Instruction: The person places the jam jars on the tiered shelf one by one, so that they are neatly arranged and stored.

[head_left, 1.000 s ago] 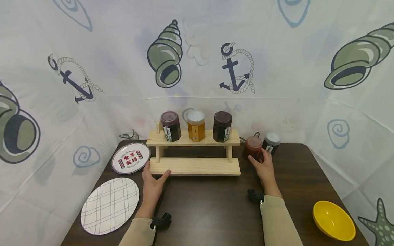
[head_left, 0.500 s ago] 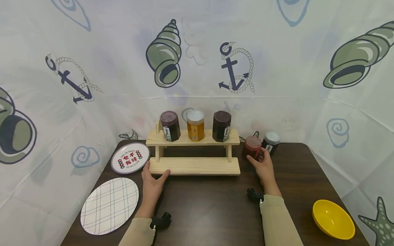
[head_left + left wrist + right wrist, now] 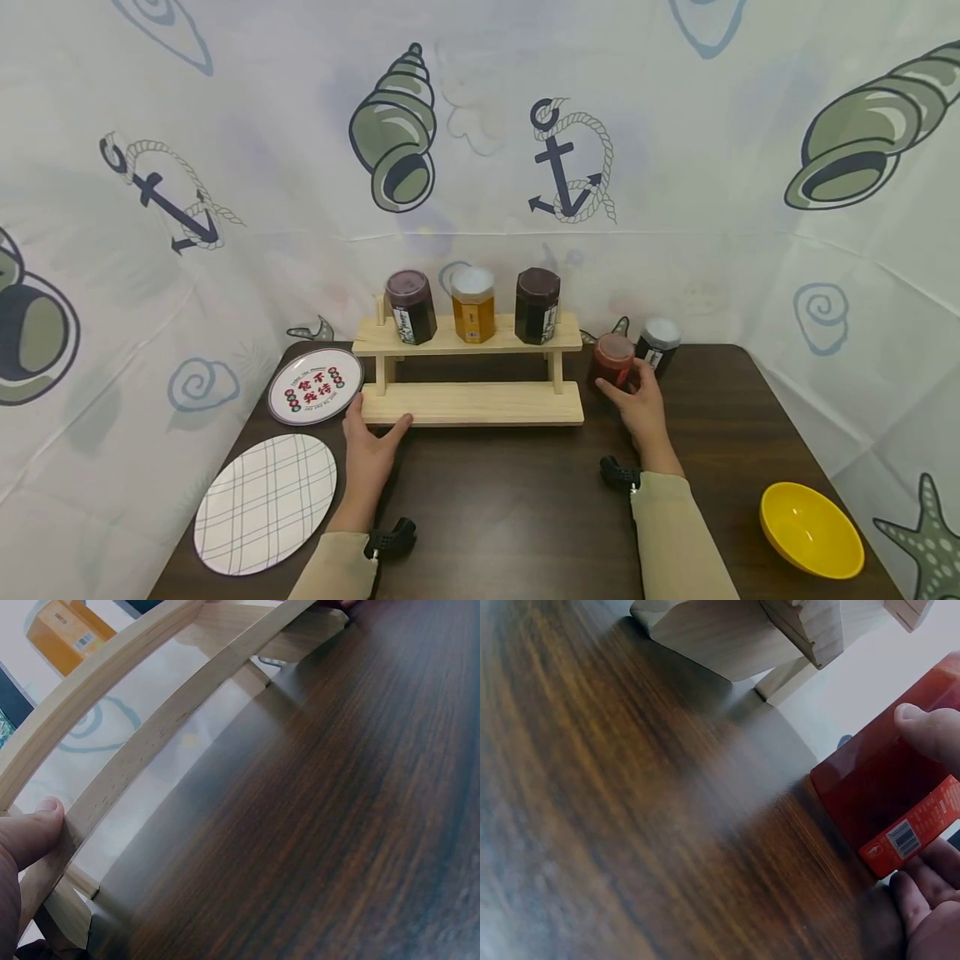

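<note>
**red jar grasped beside a steadied rack**

your right hand (image 3: 637,404) wraps the red jar (image 3: 612,360) on the table (image 3: 525,508), right of the wooden rack (image 3: 471,403); your left hand (image 3: 369,439) lies flat, thumb bracing its lower board. the black-lidded jar (image 3: 657,342) just beside could be knocked over. the jar's label is too small to read; the round plate (image 3: 316,387) bears red chinese characters.

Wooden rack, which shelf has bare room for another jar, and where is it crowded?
The wooden rack's lower shelf is bare end to end. Its top shelf is crowded with three jars. Dark table between the two forearms is also free.
</note>
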`<control>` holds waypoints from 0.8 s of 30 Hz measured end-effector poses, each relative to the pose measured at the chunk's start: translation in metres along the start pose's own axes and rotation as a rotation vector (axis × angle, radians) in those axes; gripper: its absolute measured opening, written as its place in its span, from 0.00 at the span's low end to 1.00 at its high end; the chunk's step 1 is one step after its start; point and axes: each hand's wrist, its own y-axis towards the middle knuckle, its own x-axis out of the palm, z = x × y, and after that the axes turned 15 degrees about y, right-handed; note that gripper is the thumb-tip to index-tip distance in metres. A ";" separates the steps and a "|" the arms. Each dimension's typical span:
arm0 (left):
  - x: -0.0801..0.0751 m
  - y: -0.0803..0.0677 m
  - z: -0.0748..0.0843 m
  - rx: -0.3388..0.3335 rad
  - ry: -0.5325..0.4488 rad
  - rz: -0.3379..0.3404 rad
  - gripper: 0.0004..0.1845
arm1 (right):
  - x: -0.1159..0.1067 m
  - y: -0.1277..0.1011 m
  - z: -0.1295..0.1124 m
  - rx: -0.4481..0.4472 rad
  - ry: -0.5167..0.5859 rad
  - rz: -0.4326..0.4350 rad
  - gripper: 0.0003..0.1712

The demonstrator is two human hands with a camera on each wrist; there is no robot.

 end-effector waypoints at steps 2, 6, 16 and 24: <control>0.000 0.000 0.000 -0.001 0.001 0.002 0.61 | 0.000 0.000 0.001 -0.005 0.022 -0.002 0.47; 0.000 0.000 0.000 0.003 0.002 0.002 0.61 | 0.000 0.000 0.001 -0.002 0.054 -0.001 0.49; 0.000 0.000 0.001 0.004 0.006 0.016 0.60 | -0.002 0.000 0.002 -0.017 -0.012 0.004 0.51; -0.002 -0.002 0.001 0.011 0.017 0.000 0.61 | 0.002 -0.001 0.005 -0.086 -0.041 0.053 0.49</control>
